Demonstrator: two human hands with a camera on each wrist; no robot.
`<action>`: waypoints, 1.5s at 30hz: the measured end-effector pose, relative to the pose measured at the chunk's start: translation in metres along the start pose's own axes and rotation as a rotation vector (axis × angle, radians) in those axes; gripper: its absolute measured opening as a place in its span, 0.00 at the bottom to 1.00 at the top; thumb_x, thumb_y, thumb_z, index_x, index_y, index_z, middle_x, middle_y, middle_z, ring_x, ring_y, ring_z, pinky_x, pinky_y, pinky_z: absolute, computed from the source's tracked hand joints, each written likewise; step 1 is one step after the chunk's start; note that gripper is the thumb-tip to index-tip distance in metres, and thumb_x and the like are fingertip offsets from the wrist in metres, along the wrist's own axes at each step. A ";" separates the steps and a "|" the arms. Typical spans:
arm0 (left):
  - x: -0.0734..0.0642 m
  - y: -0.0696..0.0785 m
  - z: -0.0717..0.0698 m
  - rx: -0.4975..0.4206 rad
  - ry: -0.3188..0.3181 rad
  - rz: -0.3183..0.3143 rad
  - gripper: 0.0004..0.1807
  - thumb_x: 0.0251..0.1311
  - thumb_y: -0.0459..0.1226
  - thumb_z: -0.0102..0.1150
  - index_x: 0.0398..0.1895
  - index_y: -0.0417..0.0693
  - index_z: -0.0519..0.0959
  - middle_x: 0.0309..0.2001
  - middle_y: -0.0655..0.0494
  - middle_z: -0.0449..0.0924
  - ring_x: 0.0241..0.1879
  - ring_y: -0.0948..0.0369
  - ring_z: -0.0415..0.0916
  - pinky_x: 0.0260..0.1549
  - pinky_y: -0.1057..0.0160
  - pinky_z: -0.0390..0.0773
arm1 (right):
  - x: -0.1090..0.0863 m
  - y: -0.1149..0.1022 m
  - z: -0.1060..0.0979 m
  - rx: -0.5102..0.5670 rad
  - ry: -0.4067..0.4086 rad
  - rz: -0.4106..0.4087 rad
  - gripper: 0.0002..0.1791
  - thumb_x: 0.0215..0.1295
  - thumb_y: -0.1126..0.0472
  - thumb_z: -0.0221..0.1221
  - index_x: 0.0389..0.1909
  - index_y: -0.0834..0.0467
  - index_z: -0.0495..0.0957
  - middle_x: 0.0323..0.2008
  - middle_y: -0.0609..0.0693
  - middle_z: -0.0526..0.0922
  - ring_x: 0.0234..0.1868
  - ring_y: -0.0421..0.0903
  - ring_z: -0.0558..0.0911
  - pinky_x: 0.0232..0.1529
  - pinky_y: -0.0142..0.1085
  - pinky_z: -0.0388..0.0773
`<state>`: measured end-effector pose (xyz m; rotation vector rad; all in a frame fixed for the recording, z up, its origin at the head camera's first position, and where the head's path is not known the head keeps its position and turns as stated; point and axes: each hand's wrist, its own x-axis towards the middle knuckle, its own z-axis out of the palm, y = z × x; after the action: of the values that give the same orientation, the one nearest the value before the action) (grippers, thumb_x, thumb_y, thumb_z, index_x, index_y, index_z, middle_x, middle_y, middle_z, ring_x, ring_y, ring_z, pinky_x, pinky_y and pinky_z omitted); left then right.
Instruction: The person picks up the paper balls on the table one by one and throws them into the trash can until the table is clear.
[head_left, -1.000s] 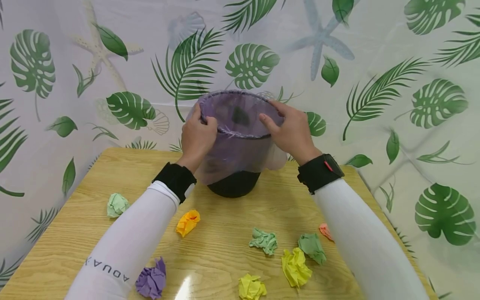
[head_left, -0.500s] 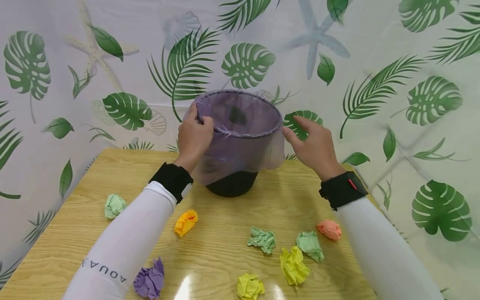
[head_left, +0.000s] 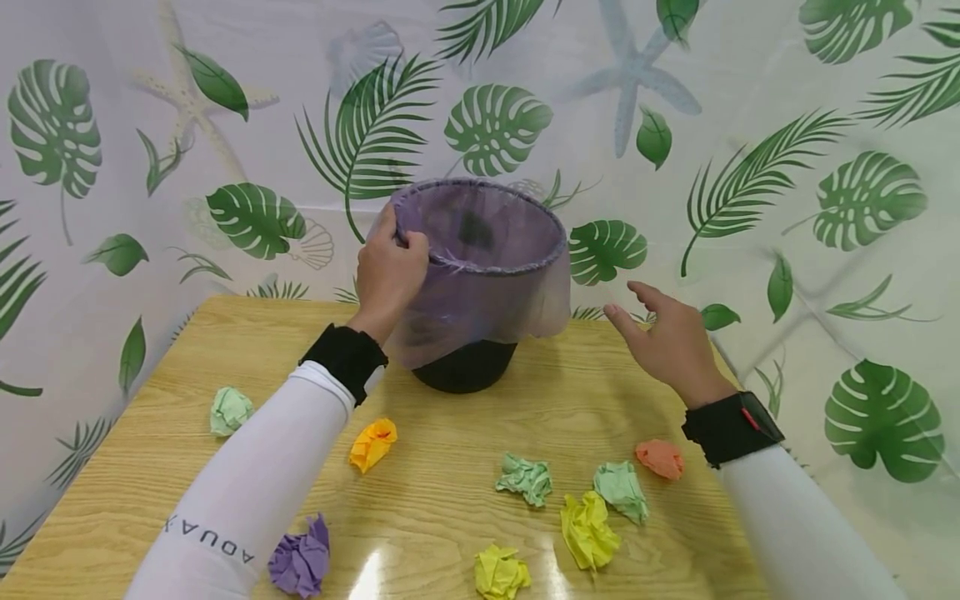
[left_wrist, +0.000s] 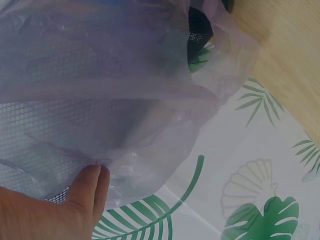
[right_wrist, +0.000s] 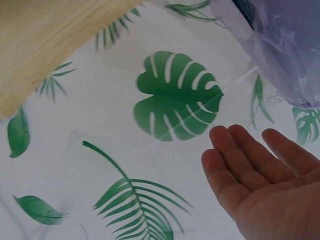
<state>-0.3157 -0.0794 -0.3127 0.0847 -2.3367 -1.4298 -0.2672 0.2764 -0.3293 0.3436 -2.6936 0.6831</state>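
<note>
A black mesh trash can (head_left: pixel 465 368) stands upright at the back of the wooden table. A sheer purple trash bag (head_left: pixel 480 304) lines it, folded over the rim and hanging down outside. My left hand (head_left: pixel 392 275) grips the rim and bag at the left, thumb inside the edge; in the left wrist view its fingers press the film against the mesh. To the right of the can, my right hand (head_left: pixel 667 337) is in the air, apart from the bag. In the right wrist view its fingers (right_wrist: pixel 235 160) extend loosely and hold nothing.
Crumpled paper balls lie in front of the can: orange (head_left: pixel 372 445), purple (head_left: pixel 300 558), yellow (head_left: pixel 588 532), green (head_left: pixel 523 479) and coral (head_left: pixel 660 459). Another green ball (head_left: pixel 231 411) lies at the left. A leaf-patterned cloth (head_left: pixel 750 125) hangs behind the table (head_left: pixel 442 517).
My right hand has let go of the can's right rim and moved right and down, away from the bag. The left hand keeps its grip on the rim.
</note>
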 end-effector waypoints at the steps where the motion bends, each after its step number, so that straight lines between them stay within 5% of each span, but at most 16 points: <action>1: 0.000 0.000 0.000 0.001 0.002 0.002 0.37 0.71 0.46 0.43 0.82 0.47 0.54 0.77 0.48 0.62 0.63 0.48 0.72 0.62 0.47 0.69 | -0.003 0.004 0.000 -0.011 -0.012 0.003 0.37 0.75 0.42 0.55 0.74 0.65 0.67 0.62 0.72 0.76 0.57 0.68 0.78 0.51 0.62 0.73; 6: 0.001 0.000 0.000 -0.002 0.008 -0.001 0.37 0.71 0.45 0.43 0.82 0.47 0.54 0.77 0.49 0.62 0.63 0.49 0.72 0.63 0.48 0.69 | -0.017 0.023 0.000 -0.090 -0.070 -0.001 0.39 0.75 0.41 0.55 0.72 0.67 0.68 0.58 0.72 0.78 0.43 0.66 0.83 0.42 0.58 0.76; 10: 0.001 -0.001 0.000 -0.007 0.013 0.004 0.37 0.71 0.45 0.43 0.82 0.48 0.55 0.77 0.49 0.63 0.62 0.49 0.72 0.62 0.48 0.69 | -0.026 0.033 0.001 -0.139 -0.136 -0.009 0.39 0.74 0.41 0.56 0.71 0.69 0.69 0.54 0.72 0.81 0.45 0.67 0.83 0.44 0.59 0.76; 13: 0.002 -0.002 0.001 -0.015 0.012 0.008 0.36 0.72 0.45 0.43 0.82 0.48 0.55 0.77 0.50 0.63 0.63 0.50 0.71 0.63 0.48 0.69 | -0.032 0.037 0.000 -0.161 -0.219 0.026 0.42 0.73 0.38 0.56 0.72 0.68 0.67 0.47 0.68 0.84 0.45 0.65 0.83 0.44 0.58 0.76; 17: 0.002 -0.001 0.001 -0.022 0.010 0.002 0.36 0.71 0.45 0.43 0.82 0.48 0.55 0.77 0.51 0.62 0.65 0.51 0.70 0.64 0.49 0.69 | -0.040 0.038 0.000 -0.184 -0.335 0.087 0.45 0.71 0.36 0.57 0.74 0.66 0.65 0.24 0.56 0.80 0.26 0.53 0.79 0.34 0.47 0.74; 20: 0.002 0.000 0.001 -0.021 0.014 0.001 0.36 0.71 0.45 0.44 0.82 0.47 0.56 0.77 0.50 0.63 0.65 0.51 0.70 0.63 0.50 0.69 | -0.047 0.040 0.002 -0.192 -0.398 0.111 0.44 0.70 0.38 0.60 0.74 0.66 0.65 0.16 0.50 0.75 0.20 0.48 0.74 0.30 0.44 0.70; 26: 0.002 0.000 0.002 -0.022 0.018 0.006 0.36 0.71 0.44 0.44 0.82 0.47 0.56 0.76 0.50 0.63 0.62 0.51 0.72 0.61 0.49 0.71 | -0.062 0.050 0.004 -0.206 -0.491 0.122 0.42 0.68 0.43 0.64 0.72 0.68 0.67 0.27 0.50 0.86 0.29 0.50 0.82 0.32 0.47 0.75; 32: 0.002 0.000 0.002 -0.021 0.023 0.001 0.36 0.71 0.44 0.44 0.81 0.46 0.57 0.77 0.49 0.63 0.62 0.50 0.72 0.61 0.49 0.70 | -0.074 0.060 0.006 -0.195 -0.590 0.162 0.41 0.65 0.48 0.67 0.71 0.69 0.67 0.13 0.48 0.74 0.17 0.44 0.73 0.27 0.40 0.67; 39: 0.002 0.000 0.002 -0.022 0.028 0.010 0.36 0.71 0.44 0.44 0.81 0.46 0.57 0.77 0.50 0.63 0.64 0.51 0.70 0.63 0.49 0.69 | -0.079 0.067 0.007 -0.171 -0.666 0.203 0.44 0.62 0.48 0.70 0.71 0.69 0.68 0.16 0.49 0.76 0.23 0.45 0.76 0.34 0.45 0.72; 45: 0.002 0.000 0.001 -0.027 0.026 0.010 0.36 0.70 0.44 0.44 0.82 0.47 0.57 0.77 0.51 0.63 0.63 0.52 0.71 0.63 0.50 0.69 | -0.082 0.074 0.013 -0.182 -0.664 0.153 0.44 0.57 0.47 0.73 0.68 0.68 0.72 0.44 0.62 0.87 0.44 0.62 0.83 0.44 0.55 0.78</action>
<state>-0.3179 -0.0788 -0.3130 0.0834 -2.2930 -1.4465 -0.2191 0.3456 -0.4019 0.3685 -3.4121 0.4000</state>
